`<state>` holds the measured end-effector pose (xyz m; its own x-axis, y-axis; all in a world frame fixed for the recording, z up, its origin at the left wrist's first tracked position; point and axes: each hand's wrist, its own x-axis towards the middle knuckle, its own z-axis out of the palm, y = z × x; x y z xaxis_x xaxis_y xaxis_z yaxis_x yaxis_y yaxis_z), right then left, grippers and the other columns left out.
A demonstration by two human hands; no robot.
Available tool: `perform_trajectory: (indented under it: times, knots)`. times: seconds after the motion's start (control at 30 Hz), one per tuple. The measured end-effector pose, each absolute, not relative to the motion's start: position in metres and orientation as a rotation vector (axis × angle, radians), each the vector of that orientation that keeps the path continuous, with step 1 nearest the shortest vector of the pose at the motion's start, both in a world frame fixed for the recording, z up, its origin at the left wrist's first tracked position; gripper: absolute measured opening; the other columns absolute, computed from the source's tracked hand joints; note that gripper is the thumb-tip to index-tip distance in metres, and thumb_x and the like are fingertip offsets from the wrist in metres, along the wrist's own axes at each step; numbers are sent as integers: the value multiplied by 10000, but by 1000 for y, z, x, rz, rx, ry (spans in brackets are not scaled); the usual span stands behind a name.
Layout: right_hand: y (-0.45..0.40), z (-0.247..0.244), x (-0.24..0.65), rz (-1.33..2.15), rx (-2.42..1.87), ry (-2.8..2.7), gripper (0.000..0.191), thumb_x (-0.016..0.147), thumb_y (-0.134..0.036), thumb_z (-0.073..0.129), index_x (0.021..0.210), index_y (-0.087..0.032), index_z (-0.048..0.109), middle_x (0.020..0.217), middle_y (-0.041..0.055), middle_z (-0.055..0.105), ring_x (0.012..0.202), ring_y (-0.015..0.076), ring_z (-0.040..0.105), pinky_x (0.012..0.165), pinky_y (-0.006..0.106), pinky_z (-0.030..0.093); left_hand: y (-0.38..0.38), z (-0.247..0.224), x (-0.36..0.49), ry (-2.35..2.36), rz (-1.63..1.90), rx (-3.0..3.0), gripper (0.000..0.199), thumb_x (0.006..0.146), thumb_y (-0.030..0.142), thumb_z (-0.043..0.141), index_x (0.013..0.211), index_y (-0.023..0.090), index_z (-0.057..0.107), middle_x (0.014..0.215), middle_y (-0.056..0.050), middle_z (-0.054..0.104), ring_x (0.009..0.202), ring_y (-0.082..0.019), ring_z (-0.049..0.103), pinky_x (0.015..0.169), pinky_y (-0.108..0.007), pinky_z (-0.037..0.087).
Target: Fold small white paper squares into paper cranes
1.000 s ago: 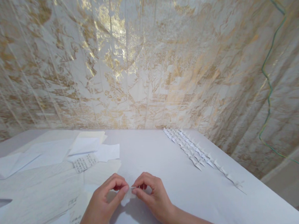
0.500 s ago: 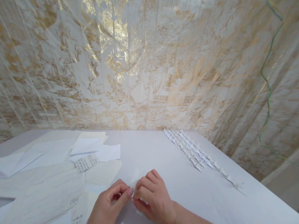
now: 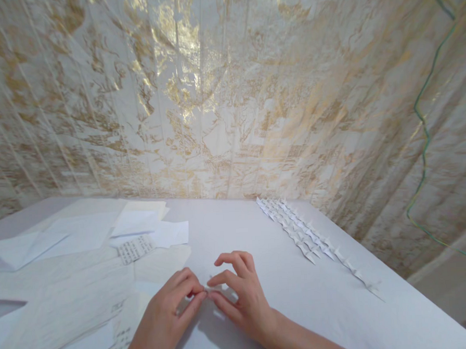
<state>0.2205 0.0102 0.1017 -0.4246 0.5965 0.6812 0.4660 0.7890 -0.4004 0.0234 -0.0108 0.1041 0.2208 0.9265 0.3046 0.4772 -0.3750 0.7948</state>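
Low in the middle of the view, my left hand pinches a small white piece of paper between thumb and forefinger. My right hand is close on its right, thumb tip by the paper and the other fingers spread and curved above. Most of the piece is hidden by the fingertips, so its shape cannot be made out. Whether the right thumb touches it is unclear. Rows of small folded white paper pieces stand on the white table to the right.
Overlapping paper sheets, some with writing, cover the left side of the table. A small written slip lies on them. Behind the table hangs a gold-patterned curtain, with a green cord at the right.
My right hand's fingers have opened and lifted from their closed grip at the paper. My left hand keeps its pinch. The view has shifted slightly.
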Motion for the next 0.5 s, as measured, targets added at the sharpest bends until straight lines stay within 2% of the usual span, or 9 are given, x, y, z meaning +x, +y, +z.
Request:
perform_trajectory:
  times: [0.17, 0.27, 0.37, 0.5]
  knots:
    - [13, 100, 215, 641, -733, -1930, 74, 905, -184, 682, 856, -237, 666, 1136, 47, 704, 1091, 222, 583, 986, 397, 396, -10, 98, 22, 1250, 1073, 1995, 234, 935, 347, 541, 740, 245, 621, 850, 23, 596, 832, -166, 623, 785, -251, 446]
    - [13, 99, 212, 960, -787, -1767, 106, 879, -276, 714, 795, -223, 676, 941, 42, 730, 930, 209, 631, 894, 357, 441, -11, 98, 22, 1248, 1038, 2003, 232, 939, 341, 537, 739, 244, 602, 844, 28, 599, 832, -162, 623, 779, -244, 446]
    - [13, 96, 211, 1073, -879, -1669, 136, 850, -300, 723, 765, -200, 687, 776, 17, 684, 773, 182, 601, 784, 317, 452, -11, 99, 23, 1269, 1001, 1994, 261, 952, 360, 513, 726, 241, 567, 810, 32, 586, 798, -163, 613, 756, -249, 442]
    - [13, 95, 210, 1128, -928, -1600, 94, 809, -261, 725, 760, -183, 704, 713, -3, 661, 714, 162, 575, 742, 290, 459, -12, 99, 23, 1301, 961, 1940, 293, 966, 428, 485, 751, 241, 555, 772, 37, 568, 765, -170, 592, 731, -260, 431]
